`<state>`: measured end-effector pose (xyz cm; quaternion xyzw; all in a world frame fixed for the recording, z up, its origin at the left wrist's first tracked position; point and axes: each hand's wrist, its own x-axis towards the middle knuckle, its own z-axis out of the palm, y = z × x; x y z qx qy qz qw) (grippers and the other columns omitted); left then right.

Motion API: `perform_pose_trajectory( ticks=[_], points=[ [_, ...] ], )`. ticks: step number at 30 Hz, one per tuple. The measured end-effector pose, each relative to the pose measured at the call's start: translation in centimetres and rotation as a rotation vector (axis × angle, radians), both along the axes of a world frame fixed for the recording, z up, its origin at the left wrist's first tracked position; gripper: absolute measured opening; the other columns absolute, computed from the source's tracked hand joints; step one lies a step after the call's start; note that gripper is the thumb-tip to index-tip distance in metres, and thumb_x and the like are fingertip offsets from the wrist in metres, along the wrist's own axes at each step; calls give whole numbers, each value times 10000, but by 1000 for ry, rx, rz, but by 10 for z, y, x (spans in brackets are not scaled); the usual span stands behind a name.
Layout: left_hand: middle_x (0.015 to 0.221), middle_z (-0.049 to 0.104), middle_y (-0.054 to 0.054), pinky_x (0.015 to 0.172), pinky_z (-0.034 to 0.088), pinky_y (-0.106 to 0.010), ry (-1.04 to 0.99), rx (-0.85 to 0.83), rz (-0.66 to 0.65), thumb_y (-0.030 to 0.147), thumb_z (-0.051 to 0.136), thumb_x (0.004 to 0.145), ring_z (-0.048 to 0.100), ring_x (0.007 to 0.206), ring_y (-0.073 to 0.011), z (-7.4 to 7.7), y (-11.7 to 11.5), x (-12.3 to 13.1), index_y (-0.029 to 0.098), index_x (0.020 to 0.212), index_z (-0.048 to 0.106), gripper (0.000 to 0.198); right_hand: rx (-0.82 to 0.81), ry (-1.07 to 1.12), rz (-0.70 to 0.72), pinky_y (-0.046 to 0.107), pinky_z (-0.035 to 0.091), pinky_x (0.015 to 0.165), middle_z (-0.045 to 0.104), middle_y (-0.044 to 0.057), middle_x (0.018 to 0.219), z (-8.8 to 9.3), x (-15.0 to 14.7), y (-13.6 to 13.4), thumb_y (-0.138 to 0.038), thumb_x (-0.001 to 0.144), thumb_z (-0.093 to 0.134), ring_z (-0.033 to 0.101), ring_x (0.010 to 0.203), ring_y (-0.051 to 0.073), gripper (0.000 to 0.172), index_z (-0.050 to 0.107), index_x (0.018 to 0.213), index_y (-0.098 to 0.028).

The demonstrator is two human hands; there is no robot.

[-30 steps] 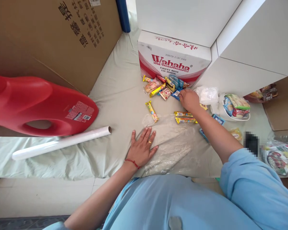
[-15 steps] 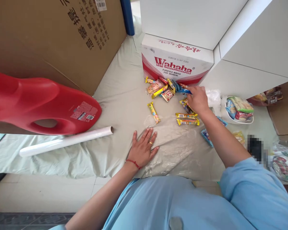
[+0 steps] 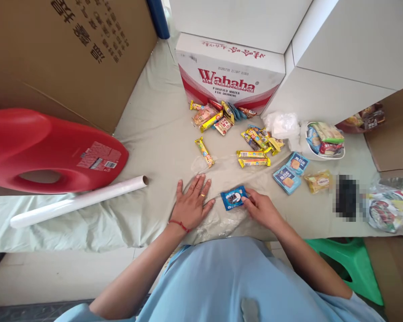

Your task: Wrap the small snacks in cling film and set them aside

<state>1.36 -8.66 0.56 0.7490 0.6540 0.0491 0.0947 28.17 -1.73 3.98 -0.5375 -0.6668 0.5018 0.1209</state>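
Observation:
My right hand (image 3: 262, 208) pinches the edge of a blue snack packet (image 3: 233, 197) between thumb and fingers, low over the cloth near the table's front. My left hand (image 3: 191, 203) lies flat, fingers spread, on a clear plastic sheet (image 3: 218, 223). Beyond it lies a single yellow snack stick (image 3: 204, 152). Two more yellow sticks (image 3: 253, 158) lie side by side, with a small heap of yellow-wrapped snacks (image 3: 260, 137) behind them. Against the water carton is a mixed pile of wrapped snacks (image 3: 211, 118). Light-blue cracker packets (image 3: 289, 173) lie to the right.
A Wahaha carton (image 3: 230, 76) stands at the back. At left are a red jug (image 3: 70, 156), a white roll (image 3: 80, 201) and a large cardboard box (image 3: 74, 58). On the right sit a white snack basket (image 3: 325, 156), a yellow packet (image 3: 318, 181) and a green stool (image 3: 359, 264).
My right hand has come from the pile by the carton toward my body, bringing the blue packet. My left hand stays flat on the plastic. The camera view has shifted somewhat.

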Motion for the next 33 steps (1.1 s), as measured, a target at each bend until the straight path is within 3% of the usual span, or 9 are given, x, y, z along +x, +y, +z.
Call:
perform_pose_trajectory(
  ticks=[4, 7, 10, 14, 17, 20, 25, 29, 33],
  points=[
    [1712, 248, -128, 1269, -21, -668, 17, 8, -7, 506, 379, 1048, 272, 1585, -296, -1, 0, -1, 213, 1627, 324, 651, 421, -310, 192, 366, 563, 787, 752, 95, 988, 18, 16, 10, -368, 1014, 533, 703, 897, 251, 315, 694, 1246, -228],
    [1712, 247, -130, 1267, -23, -670, 31, 21, -11, 506, 374, 1050, 274, 1584, -296, -2, 0, -1, 204, 1626, 325, 652, 549, -207, 440, 446, 544, 959, 709, 122, 1212, 27, 10, 19, -303, 1008, 573, 633, 1104, 278, 327, 673, 1310, -225],
    [1711, 251, -134, 1267, -25, -667, 30, 36, -10, 508, 371, 1051, 273, 1585, -295, -2, 0, 0, 204, 1626, 326, 652, 601, -190, 560, 525, 465, 1104, 639, 135, 1373, 24, -8, 20, -209, 952, 647, 513, 1320, 312, 467, 606, 1416, -225],
    [1706, 269, -132, 1273, -21, -656, 11, 35, -4, 507, 371, 1050, 278, 1584, -290, -1, 0, 1, 227, 1621, 344, 636, 596, -314, 598, 573, 401, 1152, 646, 162, 1313, 14, -24, 14, -135, 851, 734, 449, 1385, 353, 577, 603, 1410, -195],
    [1708, 267, -128, 1272, -16, -663, 7, 30, -1, 499, 369, 1050, 278, 1584, -292, 1, 0, 0, 220, 1622, 340, 637, 596, -361, 561, 537, 438, 1116, 659, 147, 1168, 17, -20, 11, -126, 850, 726, 463, 1336, 356, 403, 690, 1245, -196],
    [1711, 261, -118, 1274, -26, -660, 9, 28, 0, 497, 360, 1053, 277, 1584, -285, 1, 0, 0, 215, 1619, 345, 632, 603, -387, 461, 465, 517, 983, 644, 123, 1097, 24, -8, 15, -146, 898, 665, 542, 1181, 328, 240, 721, 1122, -211],
    [1713, 245, -116, 1270, -66, -654, 15, 30, -10, 507, 361, 1055, 267, 1587, -281, -1, 1, 0, 203, 1614, 355, 637, 718, -280, 234, 405, 537, 864, 625, 125, 1127, 24, -9, 21, -195, 963, 564, 592, 1024, 270, 303, 690, 1236, -235],
    [1713, 242, -120, 1266, -79, -654, 15, 41, -7, 504, 354, 1057, 271, 1585, -283, -1, 0, 0, 205, 1618, 348, 635, 767, -232, 425, 471, 491, 1015, 639, 132, 1170, 11, -27, 14, -106, 908, 585, 539, 1165, 297, 328, 707, 1189, -221],
    [1710, 254, -124, 1270, -58, -655, 1, 42, -5, 498, 366, 1054, 280, 1583, -288, -1, 0, 0, 218, 1622, 341, 634, 713, -154, 662, 547, 374, 1179, 595, 138, 1386, 2, -25, -1, -285, 913, 711, 422, 1390, 320, 382, 662, 1284, -211]
  ],
)
